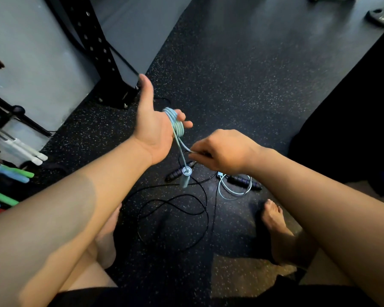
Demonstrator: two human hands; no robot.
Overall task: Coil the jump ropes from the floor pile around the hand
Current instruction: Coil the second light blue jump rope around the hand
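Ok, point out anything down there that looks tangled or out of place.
The black rope sprawls in loose crossing loops between the feet, and the light blue rope's slack seems to cross one black handle, a possible snag. Nothing looks damaged.

black jump rope (pixel 174 175) on speckled floor (pixel 242 96)
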